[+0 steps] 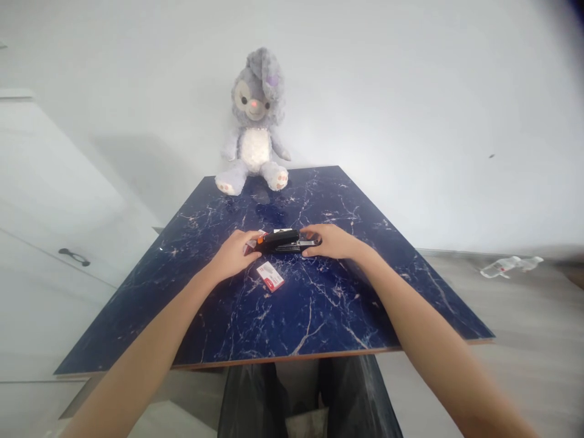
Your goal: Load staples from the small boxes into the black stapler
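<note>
A black stapler point(285, 239) with an orange part lies crosswise between my hands over the blue table. My left hand point(233, 254) grips its left, orange end between thumb and fingers. At its right end, my right hand point(332, 241) has thumb and fingers closed around the metal and black tip. The top arm looks raised from the metal staple channel point(294, 246). Just below the stapler a small white and red box point(271, 276) rests on the table. Another red and white item point(249, 246) is partly hidden behind my left hand.
A grey plush rabbit point(255, 131) sits at the table's far edge against the white wall. The dark blue marbled table point(319, 322) ends just in front of me. A white cabinet point(50, 243) stands left, and a crumpled plastic bag point(511, 265) lies on the floor at right.
</note>
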`<control>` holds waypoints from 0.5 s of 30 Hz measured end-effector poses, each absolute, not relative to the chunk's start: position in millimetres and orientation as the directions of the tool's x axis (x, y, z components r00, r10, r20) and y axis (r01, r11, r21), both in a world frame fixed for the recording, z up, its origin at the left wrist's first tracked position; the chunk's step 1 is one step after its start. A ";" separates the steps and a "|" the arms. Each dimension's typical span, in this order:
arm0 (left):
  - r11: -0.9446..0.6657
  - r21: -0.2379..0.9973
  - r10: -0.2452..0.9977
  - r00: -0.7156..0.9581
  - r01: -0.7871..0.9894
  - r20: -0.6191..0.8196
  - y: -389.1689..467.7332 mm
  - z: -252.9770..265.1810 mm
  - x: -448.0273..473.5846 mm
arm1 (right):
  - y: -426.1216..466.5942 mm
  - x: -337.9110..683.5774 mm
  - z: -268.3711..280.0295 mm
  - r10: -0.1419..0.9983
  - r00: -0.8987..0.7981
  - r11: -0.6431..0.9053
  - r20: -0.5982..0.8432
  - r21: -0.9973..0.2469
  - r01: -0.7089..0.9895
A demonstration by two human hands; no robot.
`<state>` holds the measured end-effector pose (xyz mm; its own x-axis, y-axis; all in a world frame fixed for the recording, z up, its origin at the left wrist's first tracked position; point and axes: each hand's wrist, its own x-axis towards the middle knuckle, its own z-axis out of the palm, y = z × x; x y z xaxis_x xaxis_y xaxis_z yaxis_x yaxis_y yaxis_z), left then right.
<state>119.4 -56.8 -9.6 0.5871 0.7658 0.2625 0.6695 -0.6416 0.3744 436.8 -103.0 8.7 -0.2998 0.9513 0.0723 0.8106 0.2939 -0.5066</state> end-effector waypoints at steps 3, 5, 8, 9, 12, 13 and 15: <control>-0.630 0.389 0.776 0.573 0.672 0.265 -55.0 -13.3 118.3 | -105.3 450.1 16.0 0.951 -0.307 0.242 -0.036 -0.531 0.812; -0.616 0.394 0.786 0.565 0.682 0.251 -53.6 -15.6 117.8 | -105.1 455.9 16.5 0.953 -0.288 0.206 -0.095 -0.492 0.846; -0.599 0.394 0.800 0.548 0.698 0.245 -51.7 -18.0 117.3 | -102.4 456.7 11.1 0.959 -0.265 0.208 -0.099 -0.391 0.897; -0.596 0.393 0.802 0.545 0.700 0.245 -51.3 -18.4 117.3 | -101.1 455.6 8.4 0.960 -0.268 0.222 -0.081 -0.359 0.906; -0.605 0.386 0.796 0.550 0.697 0.254 -51.2 -18.5 117.4 | -97.3 452.4 0.4 0.961 -0.276 0.259 -0.015 -0.297 0.919; -0.611 0.382 0.791 0.556 0.693 0.257 -51.4 -18.1 117.4 | -96.5 451.8 -1.5 0.962 -0.272 0.261 0.004 -0.289 0.921; -0.619 0.377 0.784 0.562 0.688 0.263 -52.2 -17.2 117.2 | -95.5 451.3 -3.3 0.966 -0.256 0.252 0.021 -0.285 0.925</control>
